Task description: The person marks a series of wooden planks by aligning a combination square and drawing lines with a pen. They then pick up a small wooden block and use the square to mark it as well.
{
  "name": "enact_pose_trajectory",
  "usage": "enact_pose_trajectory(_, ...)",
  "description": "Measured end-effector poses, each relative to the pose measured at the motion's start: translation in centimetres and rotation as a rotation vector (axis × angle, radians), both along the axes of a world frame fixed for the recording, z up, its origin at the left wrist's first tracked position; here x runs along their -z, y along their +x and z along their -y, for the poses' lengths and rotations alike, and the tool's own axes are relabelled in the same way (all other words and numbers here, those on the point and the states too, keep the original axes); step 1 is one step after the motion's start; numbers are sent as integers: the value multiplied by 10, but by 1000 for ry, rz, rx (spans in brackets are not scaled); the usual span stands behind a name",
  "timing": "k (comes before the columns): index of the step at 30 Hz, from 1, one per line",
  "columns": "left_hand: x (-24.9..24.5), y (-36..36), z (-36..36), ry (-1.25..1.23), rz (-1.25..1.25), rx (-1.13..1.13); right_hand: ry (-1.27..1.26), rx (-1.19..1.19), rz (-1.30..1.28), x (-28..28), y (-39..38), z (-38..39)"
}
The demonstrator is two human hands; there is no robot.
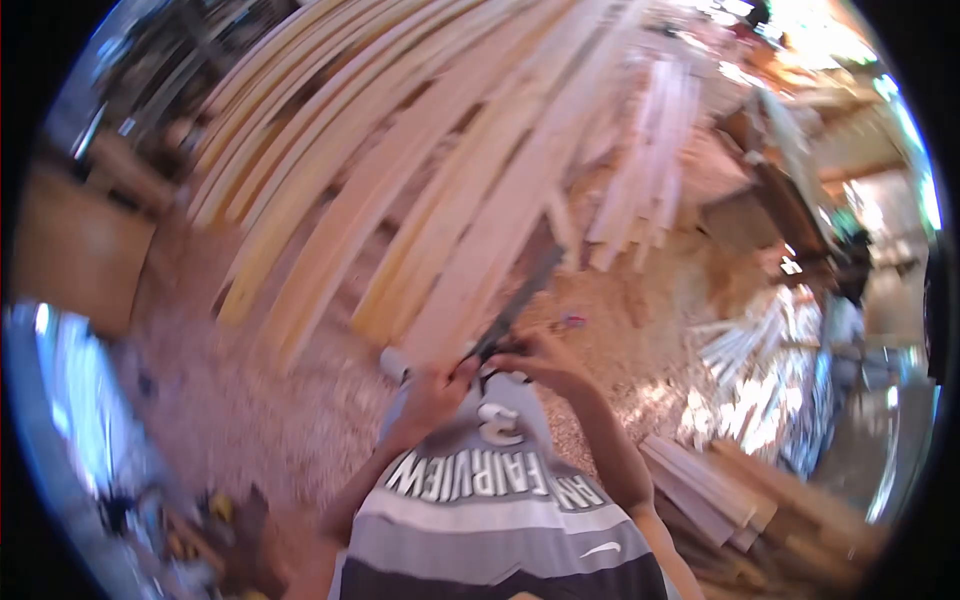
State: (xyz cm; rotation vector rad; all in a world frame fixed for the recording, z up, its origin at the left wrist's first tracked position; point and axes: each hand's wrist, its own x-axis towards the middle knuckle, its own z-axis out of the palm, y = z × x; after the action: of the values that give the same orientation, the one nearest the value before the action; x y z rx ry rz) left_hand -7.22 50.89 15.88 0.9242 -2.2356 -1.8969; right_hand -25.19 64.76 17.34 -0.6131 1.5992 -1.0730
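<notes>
In front of my waist I hold a long, dark, flat tool (pixel 528 286) that slants up and to the right; motion blur hides its kind. My right hand (pixel 545 358) is closed at its near end, fingers bent inward. Close beside it, my left hand (pixel 437 392) is closed too, its fingertips at the same end of the tool. What the left fingers hold I cannot tell. A broad pale plank (pixel 480 255) lies just beyond both hands, its near end almost at my shirt.
Several long planks (pixel 350 225) fan away ahead and left. Another stack of thin boards (pixel 650 160) lies to the right. Wood shavings (pixel 300 430) cover the ground. Offcuts (pixel 765 350) and short boards (pixel 710 490) lie at right; a brown panel (pixel 80 250) stands at left.
</notes>
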Motion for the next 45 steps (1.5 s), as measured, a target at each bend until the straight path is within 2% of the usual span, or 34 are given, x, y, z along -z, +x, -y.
enact_pose_trajectory(1,-6,0,0,-22,36,-26,-53,15,-152,7,3,3)
enact_pose_trajectory(2,-12,-1,1,-48,59,-48,-75,-65,-117,5,7,11)
enact_pose_trajectory(4,-22,2,1,-61,43,-111,-112,240,-15,-13,22,19)
enact_pose_trajectory(5,-25,2,3,-60,-18,-78,-123,220,-8,-7,29,20)
enact_pose_trajectory(7,-14,6,5,-155,26,-55,-123,186,129,7,14,13)
enact_pose_trajectory(8,-12,5,8,-125,64,-35,58,171,134,9,12,16)
enact_pose_trajectory(9,-9,8,11,-102,95,7,-120,189,167,34,16,13)
enact_pose_trajectory(10,-1,8,11,-43,5,-26,-37,59,38,38,11,14)
enact_pose_trajectory(11,8,12,14,-39,51,-24,-53,32,133,34,9,20)
enact_pose_trajectory(12,8,15,14,5,75,-40,-56,-9,10,27,11,24)
enact_pose_trajectory(13,9,20,11,48,112,-78,-138,84,-153,25,25,22)
enact_pose_trajectory(14,16,20,9,40,88,-52,-91,45,-141,-4,23,25)
enact_pose_trajectory(16,14,18,15,145,54,-95,36,-13,-141,0,14,31)
enact_pose_trajectory(17,15,19,15,63,36,-77,29,-8,-141,12,15,31)
enact_pose_trajectory(19,6,16,16,126,48,-77,-20,92,171,37,17,27)
enact_pose_trajectory(21,4,16,17,192,65,-76,5,40,155,46,13,27)
enact_pose_trajectory(23,10,13,19,130,63,-56,32,-14,134,46,10,27)
enact_pose_trajectory(25,14,7,21,41,61,-38,-72,76,-184,37,21,29)
enact_pose_trajectory(26,16,10,19,-40,69,-24,-166,69,-145,29,19,27)
enact_pose_trajectory(27,12,7,19,-178,-25,-31,-253,60,-86,16,9,28)
enact_pose_trajectory(28,10,6,18,-307,-100,-33,-58,129,-55,17,9,30)
enact_pose_trajectory(29,-3,6,18,-215,-18,-35,-132,216,114,25,12,30)
enact_pose_trajectory(31,-4,3,25,-54,72,16,46,89,60,21,3,32)
enact_pose_trajectory(32,-4,5,23,-43,114,8,59,78,101,13,9,29)
enact_pose_trajectory(34,-7,0,23,67,37,-65,-67,77,-54,-1,8,34)
enact_pose_trajectory(35,-6,0,21,109,59,-88,-47,131,-29,12,11,33)
enact_pose_trajectory(36,-5,2,20,78,64,-67,-140,162,-1,42,12,28)
enact_pose_trajectory(37,-1,2,21,42,42,-32,-239,150,28,29,9,29)
enact_pose_trajectory(39,2,0,19,104,18,-76,-222,100,-59,49,8,28)
enact_pose_trajectory(40,-4,-1,19,107,16,-54,-130,55,-49,45,4,25)
enact_pose_trajectory(41,-6,-1,21,108,27,-41,-17,74,147,41,2,28)
enact_pose_trajectory(42,1,-1,21,99,-7,-21,-1,73,145,57,2,29)
enact_pose_trajectory(44,13,2,21,163,29,-65,-26,11,-19,20,2,33)
enact_pose_trajectory(45,14,-1,22,158,17,-67,-31,8,-31,23,1,33)
